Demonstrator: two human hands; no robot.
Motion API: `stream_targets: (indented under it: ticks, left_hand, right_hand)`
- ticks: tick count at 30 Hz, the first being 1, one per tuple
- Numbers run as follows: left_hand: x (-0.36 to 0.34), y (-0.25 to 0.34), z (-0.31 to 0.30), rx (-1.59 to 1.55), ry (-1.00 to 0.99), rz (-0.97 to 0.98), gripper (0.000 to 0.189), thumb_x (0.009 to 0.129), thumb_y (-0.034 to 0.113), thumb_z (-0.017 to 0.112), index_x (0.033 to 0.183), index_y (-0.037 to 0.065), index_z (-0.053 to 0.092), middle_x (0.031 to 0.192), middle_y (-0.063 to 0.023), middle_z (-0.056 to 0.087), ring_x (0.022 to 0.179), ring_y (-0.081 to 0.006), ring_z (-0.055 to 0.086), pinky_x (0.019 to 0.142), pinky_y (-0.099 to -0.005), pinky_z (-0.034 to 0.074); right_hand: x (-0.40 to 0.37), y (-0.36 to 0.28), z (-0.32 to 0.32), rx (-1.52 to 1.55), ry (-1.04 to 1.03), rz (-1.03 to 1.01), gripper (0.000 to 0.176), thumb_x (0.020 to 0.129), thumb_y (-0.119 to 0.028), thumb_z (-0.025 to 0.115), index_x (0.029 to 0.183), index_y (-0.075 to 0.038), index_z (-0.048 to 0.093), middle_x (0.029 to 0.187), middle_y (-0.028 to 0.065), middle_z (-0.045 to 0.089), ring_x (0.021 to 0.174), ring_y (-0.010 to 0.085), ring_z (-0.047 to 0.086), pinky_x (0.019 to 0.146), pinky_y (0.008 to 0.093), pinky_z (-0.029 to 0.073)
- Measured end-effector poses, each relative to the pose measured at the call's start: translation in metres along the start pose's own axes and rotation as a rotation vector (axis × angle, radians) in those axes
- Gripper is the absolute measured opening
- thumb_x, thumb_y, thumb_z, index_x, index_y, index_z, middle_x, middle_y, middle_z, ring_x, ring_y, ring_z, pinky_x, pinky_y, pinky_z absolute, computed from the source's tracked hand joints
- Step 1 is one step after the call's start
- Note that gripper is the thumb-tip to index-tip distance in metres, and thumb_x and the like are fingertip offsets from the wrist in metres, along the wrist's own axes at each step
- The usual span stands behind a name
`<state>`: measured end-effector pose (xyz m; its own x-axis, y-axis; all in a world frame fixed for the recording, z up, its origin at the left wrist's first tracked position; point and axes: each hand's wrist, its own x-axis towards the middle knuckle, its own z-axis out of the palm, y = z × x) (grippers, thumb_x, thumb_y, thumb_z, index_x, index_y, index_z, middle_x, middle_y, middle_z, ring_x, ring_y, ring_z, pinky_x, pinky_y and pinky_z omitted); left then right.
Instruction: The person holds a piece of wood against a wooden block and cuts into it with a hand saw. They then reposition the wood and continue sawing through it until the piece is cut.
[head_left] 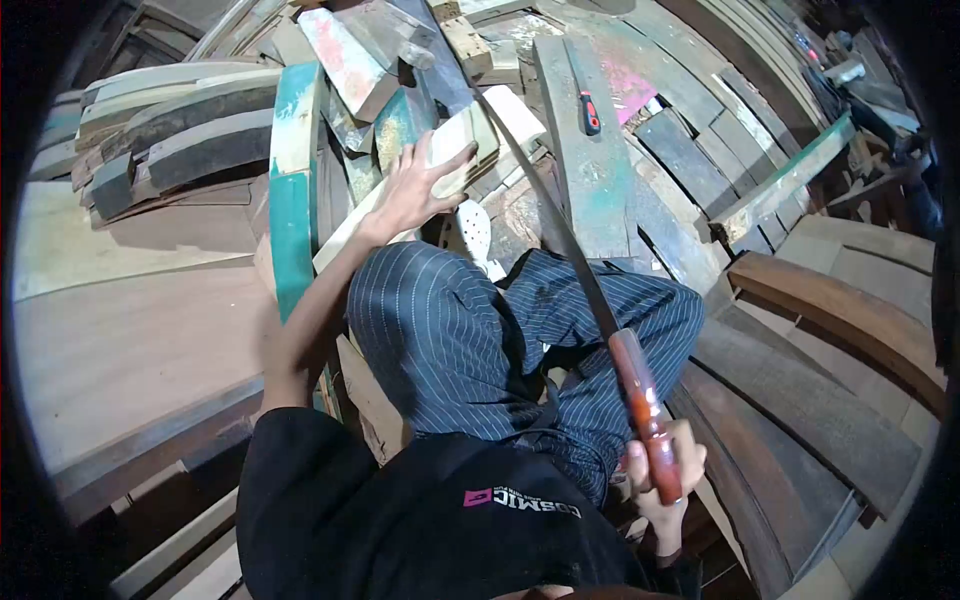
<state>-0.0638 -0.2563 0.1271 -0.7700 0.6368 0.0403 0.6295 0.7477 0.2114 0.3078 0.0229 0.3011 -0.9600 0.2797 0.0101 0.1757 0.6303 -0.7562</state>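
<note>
My left hand (408, 195) is closed over a pale wooden block (455, 150), its thumb reaching across toward the right edge and the fingers along the left. In my right hand (665, 470) is a long file (550, 205), gripped by its glossy red-brown handle (645, 405). The dark blade slants up and left across my lap, its far end overlapping the area just beyond the block in this view. A white perforated shoe (474, 228) shows below the block, between my left hand and my knees.
A chisel (590, 118) with a red and black handle lies on a grey plank (590, 190). To the left are a turquoise-painted board (292, 230) and stacked curved wood pieces (210, 140). A brown curved beam (840, 310) lies at right.
</note>
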Motion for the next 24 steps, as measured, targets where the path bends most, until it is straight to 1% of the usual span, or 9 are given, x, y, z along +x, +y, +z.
stream_targets:
  ticks: [1,4,7,10,11,14,20,22,24]
  left_hand:
    - [0.002,0.0,0.002,-0.018,0.067,0.035,0.074,0.084,0.045,0.074,0.152,0.046,0.045,0.151,-0.031,0.034,0.126,-0.0497,0.042,0.108,-0.0596,0.036]
    - [0.011,0.011,0.0,0.029,-0.027,-0.035,0.072,0.084,0.052,0.074,0.151,0.047,0.046,0.153,-0.0301,0.033,0.13,-0.0511,0.04,0.111,-0.0648,0.03]
    - [0.028,0.02,0.014,0.147,-0.067,0.042,0.067,0.087,0.055,0.07,0.149,0.05,0.047,0.153,-0.0271,0.034,0.132,-0.049,0.039,0.111,-0.0609,0.03]
    - [0.038,0.028,0.017,0.133,-0.135,0.088,0.063,0.087,0.052,0.071,0.147,0.049,0.051,0.153,-0.0246,0.036,0.131,-0.0485,0.04,0.109,-0.0581,0.031]
    - [0.038,0.028,0.017,0.154,-0.149,0.088,0.062,0.087,0.051,0.071,0.146,0.049,0.052,0.153,-0.0242,0.036,0.131,-0.0484,0.04,0.109,-0.0577,0.032]
    - [0.037,0.025,0.016,0.157,-0.142,0.092,0.063,0.086,0.049,0.073,0.146,0.048,0.053,0.154,-0.0234,0.036,0.132,-0.048,0.04,0.109,-0.0588,0.032]
    - [0.03,0.016,0.008,0.139,-0.17,0.18,0.065,0.084,0.043,0.076,0.145,0.046,0.055,0.156,-0.023,0.034,0.13,-0.0485,0.04,0.113,-0.0628,0.028]
    - [0.021,0.007,0.002,0.089,-0.177,0.196,0.064,0.084,0.043,0.076,0.145,0.045,0.056,0.156,-0.0232,0.034,0.129,-0.0486,0.041,0.114,-0.0612,0.03]
    - [0.011,0.001,-0.004,0.089,-0.148,0.203,0.064,0.084,0.043,0.076,0.145,0.044,0.056,0.156,-0.0234,0.034,0.129,-0.0486,0.041,0.113,-0.0604,0.031]
  right_hand:
    - [0.002,0.002,-0.001,-0.031,0.035,0.018,0.022,0.083,-0.017,0.081,0.088,-0.005,0.064,0.068,0.0102,0.065,0.053,0.0265,0.063,0.055,0.0362,0.049]
    - [0.011,0.013,0.002,0.034,0.129,0.086,0.022,0.085,-0.023,0.078,0.087,-0.007,0.064,0.073,0.0087,0.064,0.057,0.0271,0.058,0.06,0.0367,0.045]
    - [0.022,0.024,-0.005,0.044,0.127,0.031,0.019,0.09,-0.02,0.073,0.086,-0.004,0.063,0.065,0.0086,0.06,0.053,0.0245,0.056,0.056,0.0378,0.042]
    - [0.022,0.026,0.001,0.301,0.132,0.326,0.02,0.09,-0.019,0.073,0.086,-0.003,0.061,0.062,0.0086,0.056,0.053,0.0213,0.055,0.054,0.0374,0.04]
    - [0.023,0.035,0.005,0.157,0.155,0.145,0.02,0.091,-0.019,0.074,0.086,-0.004,0.061,0.061,0.008,0.055,0.052,0.0173,0.055,0.053,0.0346,0.04]
    - [0.019,0.036,0.015,0.22,0.127,0.13,0.022,0.09,-0.018,0.075,0.086,-0.003,0.06,0.061,0.0079,0.057,0.049,0.0178,0.055,0.053,0.0323,0.042]
    - [-0.006,0.039,0.018,0.262,0.016,0.288,0.021,0.087,-0.018,0.077,0.088,-0.004,0.062,0.071,0.0109,0.065,0.055,0.026,0.062,0.056,0.0378,0.047]
    - [-0.01,0.025,0.016,0.113,0.009,0.109,0.022,0.085,-0.017,0.08,0.089,-0.005,0.062,0.074,0.0106,0.067,0.059,0.0272,0.065,0.059,0.0384,0.049]
    - [-0.021,0.024,0.024,0.222,-0.008,0.177,0.023,0.084,-0.016,0.082,0.089,-0.005,0.063,0.072,0.0114,0.065,0.056,0.0268,0.066,0.055,0.0358,0.051]
